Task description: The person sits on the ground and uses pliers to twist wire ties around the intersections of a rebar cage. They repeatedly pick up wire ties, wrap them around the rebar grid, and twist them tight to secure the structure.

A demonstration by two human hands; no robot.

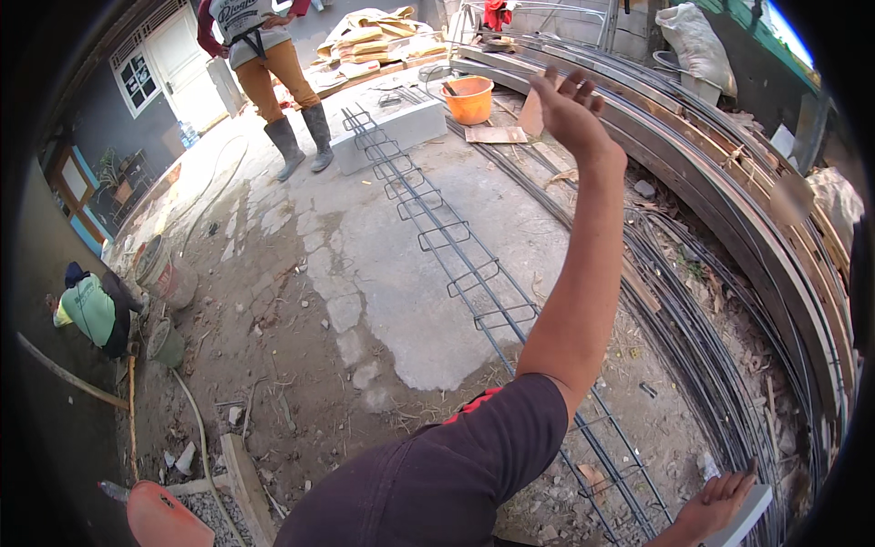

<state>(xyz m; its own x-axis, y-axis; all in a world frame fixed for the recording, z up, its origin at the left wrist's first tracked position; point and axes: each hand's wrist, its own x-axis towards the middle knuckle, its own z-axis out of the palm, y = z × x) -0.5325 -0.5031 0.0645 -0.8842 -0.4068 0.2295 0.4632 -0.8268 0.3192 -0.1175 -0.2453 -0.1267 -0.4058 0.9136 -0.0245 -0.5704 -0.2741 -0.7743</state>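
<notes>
My left arm reaches up across the middle of the view. My left hand (576, 114) is in the air with its fingers apart and loosely bent, holding nothing. Below it on the ground runs a long reinforcement cage (442, 223) of thin steel bars with square stirrups. Low at the right, my right hand (715, 506) has its fingers curled closed beside a pale grey straight-edged piece (749, 518). A small dark tip shows above these fingers; what they grip cannot be made out. My arm covers part of the cage.
Bundled steel bars (693, 365) and stacked timber (729, 182) line the right. An orange bucket (469, 102) and a grey block (396, 135) stand farther off. One person (264, 73) stands in boots; another (91, 310) bends near buckets (169, 278). A reddish shovel blade (169, 518) is lower left.
</notes>
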